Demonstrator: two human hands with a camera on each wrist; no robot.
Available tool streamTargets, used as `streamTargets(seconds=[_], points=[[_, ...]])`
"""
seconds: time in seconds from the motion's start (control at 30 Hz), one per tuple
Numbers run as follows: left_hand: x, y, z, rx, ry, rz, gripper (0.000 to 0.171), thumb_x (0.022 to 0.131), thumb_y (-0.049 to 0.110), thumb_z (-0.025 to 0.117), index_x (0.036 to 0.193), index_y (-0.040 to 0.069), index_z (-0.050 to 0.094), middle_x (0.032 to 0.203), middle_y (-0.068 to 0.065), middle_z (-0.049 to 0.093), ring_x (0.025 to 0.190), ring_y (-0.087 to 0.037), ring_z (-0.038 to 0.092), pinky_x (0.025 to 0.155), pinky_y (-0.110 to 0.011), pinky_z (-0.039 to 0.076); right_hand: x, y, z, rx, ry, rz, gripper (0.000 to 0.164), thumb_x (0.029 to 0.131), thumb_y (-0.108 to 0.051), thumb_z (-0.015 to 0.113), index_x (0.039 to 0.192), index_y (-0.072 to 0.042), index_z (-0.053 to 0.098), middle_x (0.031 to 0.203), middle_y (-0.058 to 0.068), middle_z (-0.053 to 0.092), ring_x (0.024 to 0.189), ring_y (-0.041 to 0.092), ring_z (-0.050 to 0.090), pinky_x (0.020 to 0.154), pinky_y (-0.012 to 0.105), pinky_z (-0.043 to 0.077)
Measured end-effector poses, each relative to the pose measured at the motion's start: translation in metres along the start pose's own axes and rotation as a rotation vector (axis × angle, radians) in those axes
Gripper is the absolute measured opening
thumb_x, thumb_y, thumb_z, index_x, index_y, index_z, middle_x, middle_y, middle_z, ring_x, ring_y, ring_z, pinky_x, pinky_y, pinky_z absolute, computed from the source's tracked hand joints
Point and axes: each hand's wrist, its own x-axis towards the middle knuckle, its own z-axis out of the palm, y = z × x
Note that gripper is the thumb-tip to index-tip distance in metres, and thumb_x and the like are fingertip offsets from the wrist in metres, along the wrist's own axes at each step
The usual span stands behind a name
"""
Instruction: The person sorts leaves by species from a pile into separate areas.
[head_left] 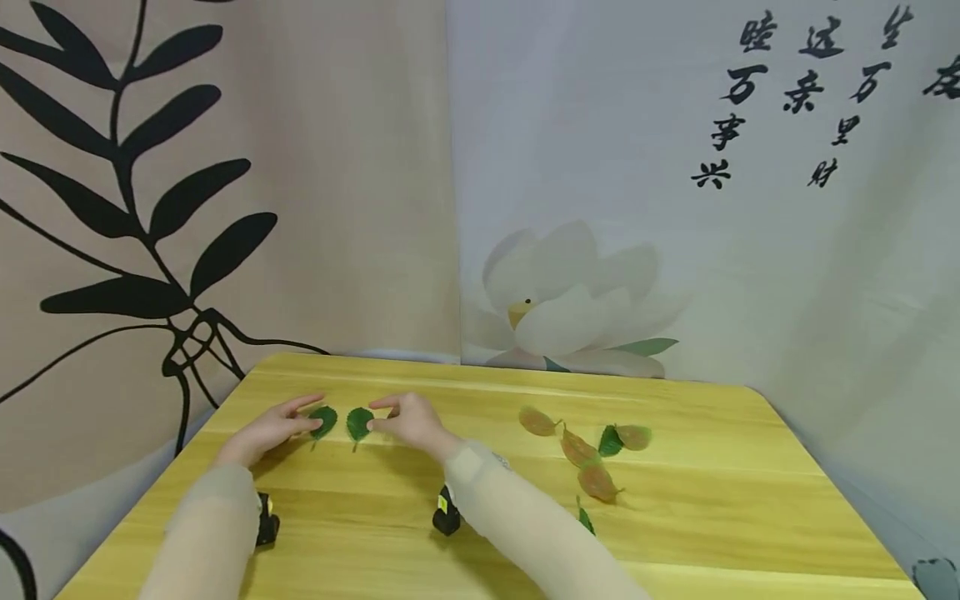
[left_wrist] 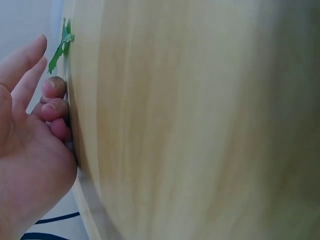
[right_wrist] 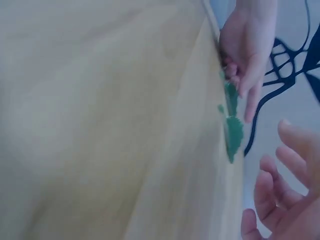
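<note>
Two green leaves with toothed edges lie side by side on the left part of the table. My left hand (head_left: 268, 430) is beside the left green leaf (head_left: 326, 422), its thumb tip overlapping that leaf in the head view. In the left wrist view, the thumb and forefinger are extended and spread, the other fingers bent against the tabletop. Just right of the right green leaf (head_left: 357, 422) is my right hand (head_left: 414, 425), thumb tip at the leaf's edge. The right wrist view shows its fingers loosely bent, apart from the leaf (right_wrist: 234, 137), with nothing between them.
On the right of the yellow wooden table (head_left: 712, 483) lie several reddish-brown leaves (head_left: 578, 450), with a green leaf (head_left: 610, 442) among them. Another green leaf (head_left: 585, 518) is partly hidden by the right sleeve (head_left: 525, 517). A printed cloth (head_left: 360, 208) hangs behind the table.
</note>
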Motion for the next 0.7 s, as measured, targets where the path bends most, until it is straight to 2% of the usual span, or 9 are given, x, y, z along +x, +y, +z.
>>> streamTargets(seconds=[0.1, 0.23, 0.3, 0.33, 0.4, 0.47, 0.5, 0.57, 0.7], points=[[-0.003, -0.003, -0.005, -0.026, -0.025, 0.01, 0.073, 0.099, 0.029, 0.057, 0.154, 0.001, 0.018, 0.15, -0.037, 0.011, 0.133, -0.056, 0.021, 0.103, -0.065, 0.026, -0.014, -0.001, -0.012, 0.003, -0.029, -0.067, 0.037, 0.089, -0.02, 0.072, 0.124, -0.01, 0.068, 0.051, -0.004, 0.04, 0.044, 0.007, 0.028, 0.042, 0.02, 0.026], [-0.007, -0.005, -0.012, -0.056, -0.055, 0.009, 0.076, 0.099, 0.028, 0.057, 0.154, 0.001, 0.014, 0.151, -0.038, 0.003, 0.134, -0.057, 0.014, 0.103, -0.066, 0.023, -0.039, -0.002, -0.038, -0.02, -0.047, -0.121, 0.035, 0.09, -0.02, 0.071, 0.124, -0.012, 0.068, 0.061, -0.006, 0.052, 0.047, 0.005, 0.037, 0.045, 0.019, 0.032], [-0.009, -0.005, -0.014, -0.068, -0.068, -0.005, 0.077, 0.099, 0.029, 0.057, 0.155, 0.001, 0.012, 0.148, -0.039, 0.012, 0.128, -0.054, 0.026, 0.099, -0.061, 0.03, -0.053, 0.0, -0.056, -0.039, -0.047, -0.136, 0.033, 0.09, -0.021, 0.07, 0.122, -0.014, 0.069, 0.071, -0.006, 0.058, 0.047, 0.006, 0.039, 0.045, 0.02, 0.034], [-0.009, -0.004, -0.016, -0.069, -0.071, -0.008, 0.077, 0.098, 0.029, 0.057, 0.155, 0.002, 0.012, 0.14, -0.04, 0.022, 0.118, -0.05, 0.038, 0.094, -0.056, 0.036, -0.061, 0.001, -0.066, -0.047, -0.046, -0.138, 0.031, 0.091, -0.021, 0.07, 0.121, -0.015, 0.069, 0.076, -0.006, 0.06, 0.047, 0.007, 0.04, 0.045, 0.021, 0.035], [-0.009, 0.001, -0.018, -0.052, -0.066, 0.002, 0.077, 0.099, 0.03, 0.057, 0.154, 0.001, 0.012, 0.124, -0.036, 0.035, 0.092, -0.037, 0.048, 0.081, -0.045, 0.042, -0.076, 0.006, -0.09, -0.065, -0.041, -0.147, 0.029, 0.091, -0.023, 0.069, 0.119, -0.016, 0.07, 0.081, -0.005, 0.062, 0.047, 0.008, 0.04, 0.045, 0.022, 0.036], [-0.008, 0.01, -0.021, -0.027, -0.043, 0.036, 0.075, 0.099, 0.03, 0.056, 0.154, 0.0, 0.014, 0.103, -0.026, 0.041, 0.068, -0.023, 0.04, 0.066, -0.038, 0.04, -0.093, 0.014, -0.116, -0.085, -0.023, -0.141, 0.027, 0.092, -0.024, 0.068, 0.117, -0.015, 0.071, 0.085, -0.004, 0.063, 0.05, 0.008, 0.043, 0.047, 0.024, 0.039], [-0.007, 0.018, -0.021, -0.006, -0.03, 0.063, 0.074, 0.1, 0.031, 0.056, 0.154, 0.001, 0.016, 0.101, -0.022, 0.042, 0.067, -0.019, 0.038, 0.064, -0.036, 0.038, -0.102, 0.018, -0.13, -0.084, -0.007, -0.13, 0.026, 0.092, -0.024, 0.067, 0.116, -0.015, 0.071, 0.086, -0.003, 0.063, 0.053, 0.009, 0.046, 0.05, 0.025, 0.042], [-0.004, 0.036, -0.02, 0.036, -0.009, 0.129, 0.071, 0.101, 0.031, 0.054, 0.154, 0.001, 0.018, 0.109, -0.023, 0.046, 0.075, -0.018, 0.043, 0.064, -0.036, 0.039, -0.12, 0.03, -0.156, -0.088, 0.033, -0.098, 0.025, 0.093, -0.024, 0.066, 0.114, -0.012, 0.072, 0.086, 0.0, 0.064, 0.06, 0.012, 0.05, 0.055, 0.028, 0.045], [-0.002, 0.076, -0.01, 0.089, -0.004, 0.21, 0.066, 0.1, 0.035, 0.055, 0.154, 0.009, 0.027, 0.109, -0.02, 0.049, 0.082, -0.021, 0.044, 0.066, -0.036, 0.039, -0.145, 0.058, -0.193, -0.061, 0.134, 0.001, 0.023, 0.093, -0.022, 0.066, 0.11, -0.008, 0.072, 0.084, 0.01, 0.064, 0.067, 0.027, 0.054, 0.059, 0.038, 0.049]])
